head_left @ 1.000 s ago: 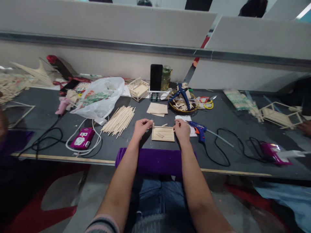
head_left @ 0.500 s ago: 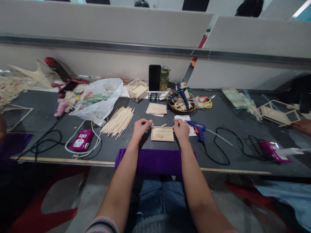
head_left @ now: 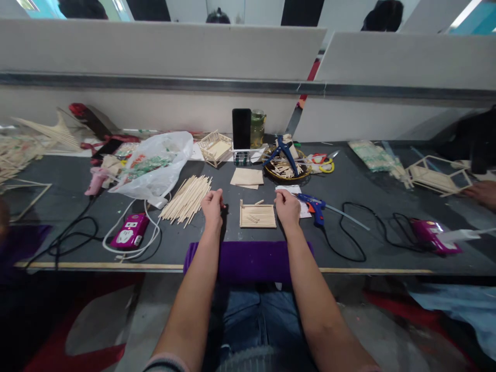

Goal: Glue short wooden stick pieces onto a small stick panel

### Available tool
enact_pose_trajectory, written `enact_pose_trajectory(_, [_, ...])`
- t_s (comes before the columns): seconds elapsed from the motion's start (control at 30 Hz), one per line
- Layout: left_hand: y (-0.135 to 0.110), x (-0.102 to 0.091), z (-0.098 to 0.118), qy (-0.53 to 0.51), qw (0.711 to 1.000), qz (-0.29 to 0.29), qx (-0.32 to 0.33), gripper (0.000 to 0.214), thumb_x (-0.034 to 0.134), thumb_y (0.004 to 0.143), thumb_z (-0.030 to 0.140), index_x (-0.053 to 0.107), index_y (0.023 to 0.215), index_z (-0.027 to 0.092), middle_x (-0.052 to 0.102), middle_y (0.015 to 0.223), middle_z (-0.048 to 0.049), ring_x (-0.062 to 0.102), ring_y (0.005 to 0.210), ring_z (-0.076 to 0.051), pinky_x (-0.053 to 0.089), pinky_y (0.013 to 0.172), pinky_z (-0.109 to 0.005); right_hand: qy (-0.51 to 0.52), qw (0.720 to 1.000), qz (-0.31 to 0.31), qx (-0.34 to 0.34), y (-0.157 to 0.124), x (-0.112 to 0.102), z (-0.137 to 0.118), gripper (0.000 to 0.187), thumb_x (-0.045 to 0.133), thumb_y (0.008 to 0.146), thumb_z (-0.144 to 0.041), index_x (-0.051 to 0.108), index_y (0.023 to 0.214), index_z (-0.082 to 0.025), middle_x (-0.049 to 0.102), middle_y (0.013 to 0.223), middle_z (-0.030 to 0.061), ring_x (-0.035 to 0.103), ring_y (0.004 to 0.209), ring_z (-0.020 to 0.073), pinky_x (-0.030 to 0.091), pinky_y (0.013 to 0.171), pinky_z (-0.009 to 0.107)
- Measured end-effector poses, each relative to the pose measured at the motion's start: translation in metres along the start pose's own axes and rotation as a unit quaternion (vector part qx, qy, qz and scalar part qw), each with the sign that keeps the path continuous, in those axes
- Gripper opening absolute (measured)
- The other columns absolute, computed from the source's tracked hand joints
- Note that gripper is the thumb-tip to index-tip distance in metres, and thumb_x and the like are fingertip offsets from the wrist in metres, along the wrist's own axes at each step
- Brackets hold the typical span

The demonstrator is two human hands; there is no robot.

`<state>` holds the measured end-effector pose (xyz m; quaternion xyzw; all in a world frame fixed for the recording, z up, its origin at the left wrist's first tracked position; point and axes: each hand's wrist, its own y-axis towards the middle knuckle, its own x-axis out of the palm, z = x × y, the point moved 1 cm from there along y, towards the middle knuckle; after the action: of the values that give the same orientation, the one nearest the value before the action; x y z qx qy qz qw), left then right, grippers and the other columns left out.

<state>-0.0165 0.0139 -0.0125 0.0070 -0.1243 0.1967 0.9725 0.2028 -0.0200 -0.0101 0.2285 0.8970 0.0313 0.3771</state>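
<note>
A small tray of thin wooden sticks [head_left: 263, 217] lies flat before me, with a low rim, several short stick pieces on its slats and a short post upright at its back left corner. My left hand [head_left: 212, 207] is left of it, between the tray and a heap of long wooden sticks [head_left: 186, 200]. Its fingers are curled in, with nothing visible in them. Close by the tray's right edge is my right hand [head_left: 288, 207], thumb and fingers drawn together; whatever they hold, if anything, is hidden. A blue glue gun [head_left: 315, 205] lies just right of it on white paper.
Behind the tray lie thin wooden sheets [head_left: 247, 177], a phone [head_left: 242, 129] and a basket [head_left: 287, 179] with sticks. A finished stick model [head_left: 215, 148] and plastic bag [head_left: 155, 165] stand left. Purple cloth [head_left: 253, 261] covers the front edge. A co-worker's hand [head_left: 482, 194] is far right.
My left hand has come away from the tray's back left corner and moved left toward the stick heap. The post there stands by itself. My right hand stays beside the tray.
</note>
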Motion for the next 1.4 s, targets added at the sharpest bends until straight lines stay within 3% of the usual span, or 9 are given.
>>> enact_pose_trajectory(0.23, [0.005, -0.006, 0.003, -0.086, 0.991, 0.106, 0.006, 0.026, 0.058, 0.059, 0.031, 0.036, 0.051, 0.019, 0.034, 0.044, 0.0093, 0.025, 0.035, -0.003, 0.019, 0.033, -0.017, 0.058, 0.990, -0.001, -0.131, 0.000, 0.004, -0.007, 0.025, 0.046, 0.085, -0.024, 0.068, 0.095, -0.018, 0.067, 0.092, 0.0070, 0.059, 0.078, 0.0175, 0.044, 0.075, 0.028])
enact_pose_trajectory(0.37, [0.006, -0.006, 0.005, -0.089, 0.988, 0.122, 0.006, 0.027, 0.057, 0.059, 0.031, 0.034, 0.051, 0.019, 0.032, 0.043, 0.0097, 0.024, 0.035, -0.003, 0.018, 0.034, -0.016, 0.012, 0.979, -0.062, -0.194, 0.008, 0.005, -0.013, 0.019, 0.052, 0.083, -0.019, 0.070, 0.088, -0.021, 0.065, 0.089, 0.0054, 0.057, 0.086, 0.0189, 0.043, 0.076, 0.029])
enact_pose_trajectory(0.53, [0.005, -0.005, 0.007, -0.086, 0.989, 0.118, 0.016, 0.029, 0.057, 0.060, 0.032, 0.032, 0.051, 0.020, 0.032, 0.044, 0.0093, 0.024, 0.036, -0.003, 0.019, 0.034, -0.017, -0.102, 0.941, -0.169, -0.276, 0.022, 0.008, -0.019, 0.019, 0.057, 0.080, -0.010, 0.072, 0.081, -0.023, 0.065, 0.091, 0.0053, 0.053, 0.087, 0.0197, 0.040, 0.071, 0.030])
enact_pose_trajectory(0.8, [0.004, -0.005, 0.007, -0.059, 0.992, 0.106, 0.035, 0.033, 0.056, 0.066, 0.034, 0.031, 0.051, 0.020, 0.032, 0.045, 0.0089, 0.025, 0.036, -0.004, 0.021, 0.035, -0.017, -0.198, 0.899, -0.228, -0.317, 0.033, 0.018, -0.021, 0.017, 0.063, 0.078, -0.011, 0.072, 0.073, -0.024, 0.064, 0.090, 0.0063, 0.049, 0.087, 0.0211, 0.036, 0.062, 0.029])
enact_pose_trajectory(0.93, [0.001, -0.004, 0.008, -0.048, 0.993, 0.096, 0.058, 0.035, 0.057, 0.070, 0.032, 0.031, 0.051, 0.020, 0.031, 0.046, 0.0084, 0.024, 0.038, -0.005, 0.021, 0.037, -0.019, -0.196, 0.910, -0.215, -0.297, 0.033, 0.019, -0.018, 0.018, 0.059, 0.079, -0.010, 0.069, 0.070, -0.022, 0.064, 0.088, 0.0081, 0.050, 0.085, 0.0214, 0.036, 0.062, 0.028])
enact_pose_trajectory(1.03, [-0.009, -0.002, 0.014, 0.006, 0.989, 0.087, 0.119, 0.038, 0.057, 0.075, 0.032, 0.031, 0.051, 0.020, 0.028, 0.048, 0.0073, 0.026, 0.043, -0.007, 0.024, 0.042, -0.020, -0.138, 0.939, -0.179, -0.260, 0.030, 0.016, -0.019, 0.016, 0.054, 0.082, -0.011, 0.067, 0.075, -0.020, 0.064, 0.084, 0.0074, 0.051, 0.083, 0.0203, 0.038, 0.067, 0.029])
enact_pose_trajectory(1.13, [-0.024, 0.003, 0.022, 0.097, 0.972, 0.047, 0.207, 0.037, 0.057, 0.080, 0.035, 0.038, 0.053, 0.019, 0.033, 0.053, 0.0048, 0.034, 0.051, -0.009, 0.033, 0.053, -0.022, 0.015, 0.963, -0.169, -0.210, 0.023, 0.010, -0.023, 0.015, 0.050, 0.083, -0.017, 0.065, 0.083, -0.020, 0.066, 0.083, 0.0036, 0.055, 0.080, 0.0177, 0.041, 0.072, 0.028])
enact_pose_trajectory(1.27, [-0.040, 0.011, 0.023, 0.181, 0.940, -0.058, 0.285, 0.020, 0.059, 0.080, 0.036, 0.060, 0.068, 0.020, 0.053, 0.068, -0.0012, 0.047, 0.063, -0.014, 0.039, 0.063, -0.025, 0.219, 0.947, -0.186, -0.144, 0.010, 0.005, -0.031, 0.015, 0.052, 0.080, -0.027, 0.064, 0.083, -0.019, 0.067, 0.080, 0.0011, 0.058, 0.073, 0.0156, 0.044, 0.067, 0.026])
enact_pose_trajectory(1.4, [-0.045, 0.016, 0.015, 0.206, 0.911, -0.154, 0.323, 0.018, 0.061, 0.080, 0.034, 0.068, 0.091, 0.020, 0.059, 0.074, -0.0042, 0.049, 0.061, -0.014, 0.041, 0.059, -0.026, 0.327, 0.917, -0.187, -0.131, -0.001, 0.002, -0.036, 0.012, 0.056, 0.078, -0.027, 0.065, 0.080, -0.019, 0.067, 0.079, 0.0012, 0.060, 0.075, 0.0155, 0.046, 0.070, 0.027])
